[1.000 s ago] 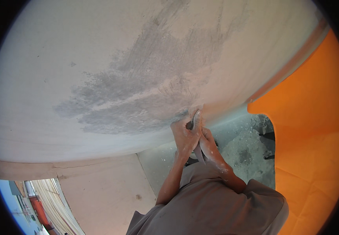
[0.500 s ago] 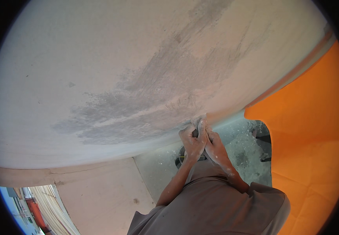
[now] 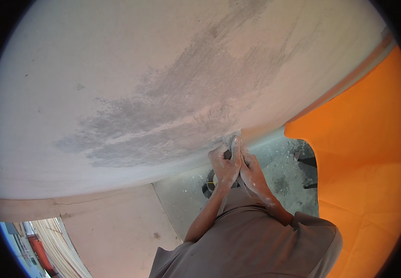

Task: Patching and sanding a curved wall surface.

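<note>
A large pale wall point(image 3: 94, 51) fills the upper part of the view, with a streaked grey patch point(image 3: 163, 102) smeared across it. At the lower edge of that patch, my left hand point(image 3: 225, 164) and my right hand point(image 3: 252, 172) are pressed together against the wall. Whitish dust coats both. The left thumb points up along the other fingers, and a small dark bit shows inside the left hand's curl. Both hands are closed round something thin whose pale edge shows just above the fingertips; its kind is hidden by the fingers.
An orange sheet point(image 3: 362, 176) hangs along the right side. Below the hands lies a grey, white-spattered floor point(image 3: 283, 180) with a dark round object point(image 3: 208, 185) on it. A pinkish panel point(image 3: 112, 231) stands at lower left, beside an opening showing pale slats point(image 3: 59, 241).
Both hands, still together, have shifted very slightly left and up in the picture. The whole view has drifted a little the same way.
</note>
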Demonstrator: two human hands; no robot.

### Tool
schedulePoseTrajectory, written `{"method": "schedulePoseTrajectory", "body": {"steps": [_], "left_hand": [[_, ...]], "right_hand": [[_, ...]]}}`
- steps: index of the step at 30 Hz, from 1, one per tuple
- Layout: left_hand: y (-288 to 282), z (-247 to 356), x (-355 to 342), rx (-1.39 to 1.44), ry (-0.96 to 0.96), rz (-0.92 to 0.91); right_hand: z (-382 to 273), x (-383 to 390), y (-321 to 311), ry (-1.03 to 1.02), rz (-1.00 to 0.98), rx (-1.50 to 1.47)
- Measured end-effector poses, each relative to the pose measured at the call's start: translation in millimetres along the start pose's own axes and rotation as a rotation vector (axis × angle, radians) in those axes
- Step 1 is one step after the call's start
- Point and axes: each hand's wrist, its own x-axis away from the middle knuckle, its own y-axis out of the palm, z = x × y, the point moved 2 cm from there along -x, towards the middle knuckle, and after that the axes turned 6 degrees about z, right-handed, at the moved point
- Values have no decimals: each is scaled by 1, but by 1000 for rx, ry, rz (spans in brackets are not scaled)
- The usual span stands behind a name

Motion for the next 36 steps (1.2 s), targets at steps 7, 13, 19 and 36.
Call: {"method": "schedulePoseTrajectory", "body": {"steps": [7,13,19,36], "left_hand": [[-16,27,-6,-308,183,-60],[-13,37,-15,-403,286,-82],[-6,-1,-1,-185,68,-61],[-16,34,-13,-353,275,-41]], "right_hand": [[7,1,25,27,-67,-416],[-20,4,42,167,127,-634],[-17,-4,0,-220,101,115],[1,0,29,104,-79,-392]]}}
